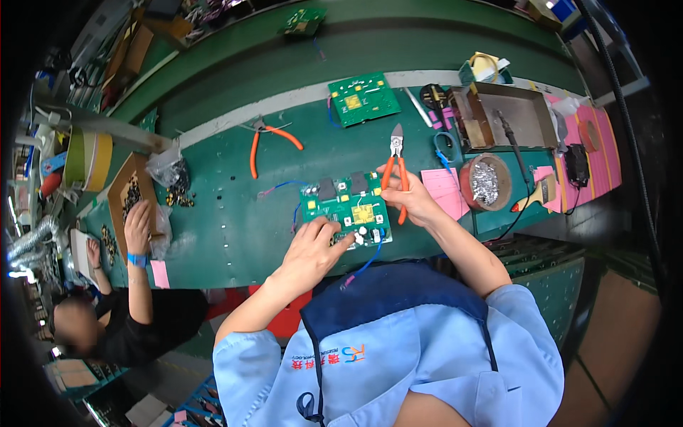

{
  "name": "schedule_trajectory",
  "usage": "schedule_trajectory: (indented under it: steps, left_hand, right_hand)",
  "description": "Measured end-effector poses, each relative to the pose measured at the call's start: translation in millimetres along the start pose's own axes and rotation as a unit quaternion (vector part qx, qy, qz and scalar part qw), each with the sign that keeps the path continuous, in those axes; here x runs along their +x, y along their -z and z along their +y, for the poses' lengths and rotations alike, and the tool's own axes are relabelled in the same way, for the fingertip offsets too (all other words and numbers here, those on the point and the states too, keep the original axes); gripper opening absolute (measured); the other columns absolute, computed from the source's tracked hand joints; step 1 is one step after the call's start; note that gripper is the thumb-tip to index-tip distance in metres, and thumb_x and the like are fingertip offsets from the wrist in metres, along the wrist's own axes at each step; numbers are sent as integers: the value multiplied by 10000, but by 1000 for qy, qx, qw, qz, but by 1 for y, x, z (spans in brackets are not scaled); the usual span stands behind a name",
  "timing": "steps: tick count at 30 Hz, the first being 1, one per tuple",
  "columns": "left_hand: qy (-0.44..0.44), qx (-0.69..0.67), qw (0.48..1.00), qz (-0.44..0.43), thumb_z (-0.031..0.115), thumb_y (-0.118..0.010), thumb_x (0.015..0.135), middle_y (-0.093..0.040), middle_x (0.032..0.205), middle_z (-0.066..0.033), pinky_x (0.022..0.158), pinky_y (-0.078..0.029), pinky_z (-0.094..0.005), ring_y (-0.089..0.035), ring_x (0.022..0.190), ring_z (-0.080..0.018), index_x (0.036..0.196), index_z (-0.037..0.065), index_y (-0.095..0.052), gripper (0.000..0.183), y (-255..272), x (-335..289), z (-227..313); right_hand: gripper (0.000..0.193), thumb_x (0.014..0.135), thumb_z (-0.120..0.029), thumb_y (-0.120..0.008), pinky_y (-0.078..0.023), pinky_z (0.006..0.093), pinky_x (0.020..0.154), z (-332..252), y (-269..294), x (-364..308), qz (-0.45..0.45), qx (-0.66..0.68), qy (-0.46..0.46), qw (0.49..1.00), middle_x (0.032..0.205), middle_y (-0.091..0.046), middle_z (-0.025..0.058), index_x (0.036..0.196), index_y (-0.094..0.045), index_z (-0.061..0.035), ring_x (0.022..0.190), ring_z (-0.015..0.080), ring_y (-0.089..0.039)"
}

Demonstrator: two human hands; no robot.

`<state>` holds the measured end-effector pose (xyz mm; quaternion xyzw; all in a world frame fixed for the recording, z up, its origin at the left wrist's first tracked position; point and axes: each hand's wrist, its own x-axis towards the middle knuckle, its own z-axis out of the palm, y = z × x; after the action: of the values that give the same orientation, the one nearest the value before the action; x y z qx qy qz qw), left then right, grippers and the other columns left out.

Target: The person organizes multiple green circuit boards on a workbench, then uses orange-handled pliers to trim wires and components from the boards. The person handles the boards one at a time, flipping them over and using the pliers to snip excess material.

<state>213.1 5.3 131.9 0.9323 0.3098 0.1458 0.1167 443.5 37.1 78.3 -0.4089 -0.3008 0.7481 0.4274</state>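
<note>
Right hand (416, 201) is gripping slim cutters with smooth orange handles and a grey metal head (397, 148), the tips pointing away from the body, while the left hand (311, 249) is resting bent fingers on the near-left part of a green rectangular circuit board crowded with small blocks (334, 207); whether those fingers are pinching anything, I cannot tell. That board is lying on the flat dark-green bench (206, 249), just before the navy cloth apron (391, 292). With the cutters being held this close, a careless downward swing could be nicking the yellow or white parts, or the left fingertips. Light finger pressure could be letting the board slide, and the thin, flexible blue lead (366, 265) curving off its near edge could be snagging on the apron and dragging it askew. Farther right, a round reddish-brown tub (466, 186) is holding shiny, crumpled-looking silvery bits; a knock from the right forearm could be scattering these, and stray metal could be bridging contacts on the board
</note>
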Motion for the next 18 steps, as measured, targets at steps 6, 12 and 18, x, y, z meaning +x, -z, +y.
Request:
schedule_trajectory:
  steps: [6, 12, 18]
  left_hand:
    - [8, 12, 1000, 12, 71, -539, 667, -462, 939, -90, 787, -373, -352, -453, 915, -245, 954, 114, -585, 294, -41, -18, -20]
    - [92, -65, 994, 11, 90, -675, 598, -445, 1065, -142, 806, -364, -377, -452, 950, -289, 1061, 82, -508, 492, -53, -21, -23]
    - [149, -67, 978, 130, 79, -676, 616, -532, 1012, -124, 811, -401, -367, -503, 944, -290, 962, 50, -562, 366, -3, -10, -51]
  right_hand:
    - [389, 725, 44, -506, -426, 266, 759, 33, 4, 17, 18, -140, 66, 988, 939, -538, 79, 1091, -394, -28, 885, 141, -532]
    - [387, 710, -22, -560, -424, 242, 708, 30, 4, 22, 135, -402, 122, 898, 865, -531, 75, 1078, -440, -10, 758, 120, -514]
    - [394, 734, -92, -569, -423, 266, 671, 31, 54, 20, 240, -376, 184, 876, 817, -541, 85, 1096, -435, -13, 730, 159, -533]
